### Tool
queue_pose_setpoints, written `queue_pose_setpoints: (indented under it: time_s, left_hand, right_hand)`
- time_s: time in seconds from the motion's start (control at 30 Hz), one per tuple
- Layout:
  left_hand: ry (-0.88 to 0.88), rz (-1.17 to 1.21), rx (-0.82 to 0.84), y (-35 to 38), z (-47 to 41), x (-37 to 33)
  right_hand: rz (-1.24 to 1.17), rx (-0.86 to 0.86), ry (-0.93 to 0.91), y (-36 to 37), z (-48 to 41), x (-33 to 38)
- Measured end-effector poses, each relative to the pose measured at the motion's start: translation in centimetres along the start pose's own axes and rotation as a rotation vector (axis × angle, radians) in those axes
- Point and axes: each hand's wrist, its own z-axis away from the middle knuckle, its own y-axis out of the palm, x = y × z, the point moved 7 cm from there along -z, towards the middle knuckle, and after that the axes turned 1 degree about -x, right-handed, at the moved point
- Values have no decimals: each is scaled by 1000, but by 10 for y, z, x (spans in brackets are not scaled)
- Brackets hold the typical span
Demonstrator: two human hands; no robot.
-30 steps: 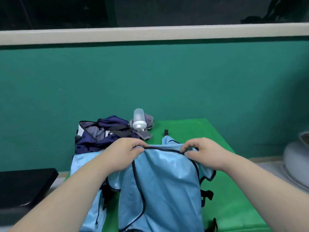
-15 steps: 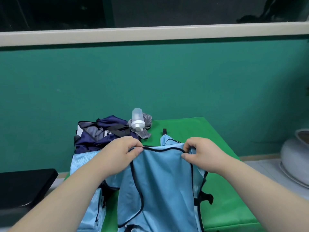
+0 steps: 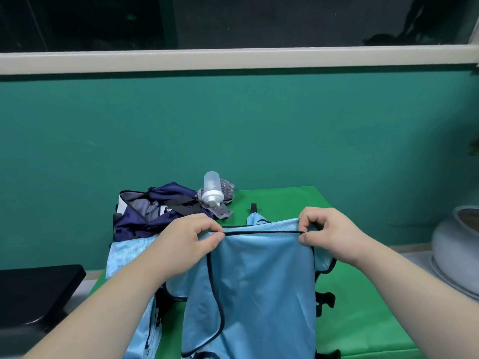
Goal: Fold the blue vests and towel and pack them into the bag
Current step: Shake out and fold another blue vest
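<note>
- Pinching the black-trimmed top edge of the blue vest (image 3: 254,281): left hand (image 3: 186,242) and right hand (image 3: 329,234), one at each end.
- Vest hangs over the green table (image 3: 363,307).
- Navy bag (image 3: 153,213) lies open behind the left hand.

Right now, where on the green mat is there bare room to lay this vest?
Bare mat lies right of the vest, up to the far right corner. The left is crowded: bag, bottle, more blue cloth.

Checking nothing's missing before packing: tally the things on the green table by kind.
Vest: 2 (one held, one at left; more may lie hidden underneath)
Bag: 1
Bottle: 1
Towel: 1
Total: 5
</note>
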Motion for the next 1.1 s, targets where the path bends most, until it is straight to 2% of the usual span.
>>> queue_pose_setpoints:
  time_s: [0.13,0.27,0.53,0.73,0.83,1.0,1.1]
  left_hand:
    - [7,-79,36,7,0,2]
    - [10,-83,-2,6,2,1]
    - [-101,106,-137,-4,1,0]
    - [-119,174,-75,-2,-9,-1]
    - [-59,84,-61,0,-11,-5]
    - [-54,22,-134,0,-11,-8]
    - [3,-77,-103,-7,-14,-8]
  right_hand:
    - [-121,-17,-49,-1,0,6]
    - [-175,-55,-49,-2,0,4]
    - [-201,-170,-72,-5,-2,3]
    - [-282,-245,-124,-11,-4,15]
    - [-299,-271,-143,-11,-5,20]
    - [-347,-355,-181,-21,-6,26]
    - [-324,-388,-159,-30,-7,25]
